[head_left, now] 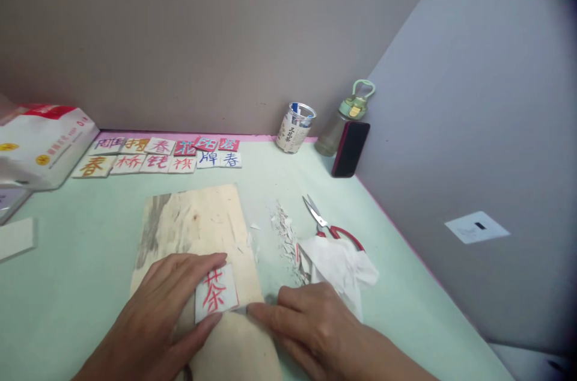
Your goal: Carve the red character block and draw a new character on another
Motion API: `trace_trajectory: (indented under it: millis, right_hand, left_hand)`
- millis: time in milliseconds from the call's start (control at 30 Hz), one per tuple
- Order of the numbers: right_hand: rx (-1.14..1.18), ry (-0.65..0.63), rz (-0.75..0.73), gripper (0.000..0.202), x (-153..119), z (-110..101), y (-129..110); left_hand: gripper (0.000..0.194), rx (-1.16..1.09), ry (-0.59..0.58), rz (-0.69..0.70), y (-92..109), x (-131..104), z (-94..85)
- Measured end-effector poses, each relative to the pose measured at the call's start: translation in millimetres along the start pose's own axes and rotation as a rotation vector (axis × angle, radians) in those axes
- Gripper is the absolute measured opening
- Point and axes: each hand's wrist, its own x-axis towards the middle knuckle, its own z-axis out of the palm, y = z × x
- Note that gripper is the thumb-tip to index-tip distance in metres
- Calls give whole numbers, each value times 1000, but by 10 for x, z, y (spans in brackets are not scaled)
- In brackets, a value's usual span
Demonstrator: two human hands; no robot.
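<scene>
A white square tile (217,291) with a red painted character lies on a wooden board (202,213). My left hand (166,303) is closed round the tile, fingers along its upper left side and thumb at its lower edge. My right hand (315,324) is closed at the board's right edge, its index finger pressing on a thin blade-like piece (241,309) beside the tile's lower right corner. The rest of that piece is hidden under the fingers.
Scissors (322,222) and a crumpled white tissue (338,267) lie right of the board, beside shavings (287,237). Behind stand two rows of character tiles (156,163), a pen can (293,128), a bottle (331,133) and a phone (350,149). A white bag (54,152) sits far left.
</scene>
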Motion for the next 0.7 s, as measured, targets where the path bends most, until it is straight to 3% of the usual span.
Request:
trace_trajectory:
  millis: [200,700]
  right_hand:
    - [32,47,-4,36,-6,20,25]
    - [90,30,27,36,19,78,-2]
  left_hand:
    - [50,-26,-1,-15,3,16,7]
    - [54,18,21,-12,14,6,17]
